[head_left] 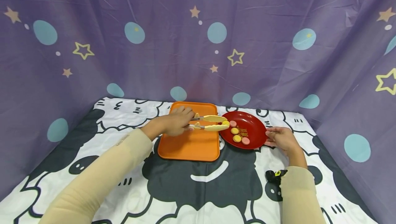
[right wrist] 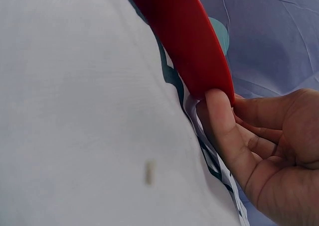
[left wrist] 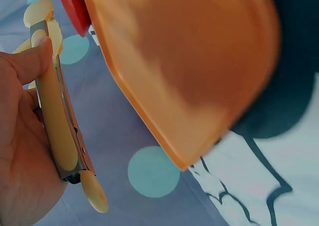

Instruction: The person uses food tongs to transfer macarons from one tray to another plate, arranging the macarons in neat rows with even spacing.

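Note:
My left hand (head_left: 177, 120) grips a pair of metal tongs with cream-coloured tips and handles (left wrist: 57, 116) over the orange tray (head_left: 188, 148). The tong tips (head_left: 215, 118) reach the left rim of a red plate (head_left: 255, 131), spread on either side of a small yellow round piece (head_left: 226, 123). Two more yellow rounds (head_left: 234, 131) and two pink rounds (head_left: 245, 141) lie on the plate. With thumb and fingers, my right hand (head_left: 283, 141) pinches the plate's right rim, seen closely in the right wrist view (right wrist: 279, 151).
A white and dark cartoon-patterned cloth (head_left: 123, 189) covers the table. Behind it hangs a purple curtain (head_left: 173, 55) with stars and blue spots. A small black object (head_left: 273, 176) shows beside the right sleeve. Tray and plate stand side by side.

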`<act>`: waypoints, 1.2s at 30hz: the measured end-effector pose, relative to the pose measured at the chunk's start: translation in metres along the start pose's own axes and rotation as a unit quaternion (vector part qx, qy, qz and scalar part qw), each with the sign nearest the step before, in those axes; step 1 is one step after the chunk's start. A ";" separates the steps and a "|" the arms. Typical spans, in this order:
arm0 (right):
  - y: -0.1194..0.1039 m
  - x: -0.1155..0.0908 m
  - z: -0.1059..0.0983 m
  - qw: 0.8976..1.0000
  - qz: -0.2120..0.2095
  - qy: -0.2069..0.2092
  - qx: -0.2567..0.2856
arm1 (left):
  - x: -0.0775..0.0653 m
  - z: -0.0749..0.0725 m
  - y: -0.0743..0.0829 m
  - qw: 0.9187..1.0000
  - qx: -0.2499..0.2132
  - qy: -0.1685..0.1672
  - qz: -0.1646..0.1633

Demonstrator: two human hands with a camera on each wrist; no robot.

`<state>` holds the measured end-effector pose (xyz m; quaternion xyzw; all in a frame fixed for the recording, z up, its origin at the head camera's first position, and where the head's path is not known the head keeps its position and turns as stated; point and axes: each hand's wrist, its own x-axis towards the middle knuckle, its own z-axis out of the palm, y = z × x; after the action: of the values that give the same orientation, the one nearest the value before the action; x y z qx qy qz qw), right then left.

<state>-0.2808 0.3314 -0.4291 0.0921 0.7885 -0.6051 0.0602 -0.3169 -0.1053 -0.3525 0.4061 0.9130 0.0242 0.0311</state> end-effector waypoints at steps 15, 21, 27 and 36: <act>-0.001 -0.001 -0.002 1.000 -0.010 -0.011 0.015 | 0.037 0.000 0.021 1.000 0.002 -0.011 -0.003; -0.001 -0.001 0.000 1.000 -0.011 -0.009 0.012 | 0.051 0.004 0.028 1.000 -0.004 -0.019 -0.007; 0.002 0.002 -0.001 1.000 -0.012 -0.011 0.017 | 0.063 0.011 0.031 1.000 0.003 -0.021 -0.014; 0.002 0.003 -0.002 0.999 -0.022 -0.017 0.028 | 0.069 0.016 0.035 0.999 0.002 -0.035 -0.014</act>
<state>-0.2835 0.3343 -0.4311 0.0666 0.7719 -0.6296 0.0575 -0.3360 -0.0303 -0.3689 0.3935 0.9171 0.0079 0.0630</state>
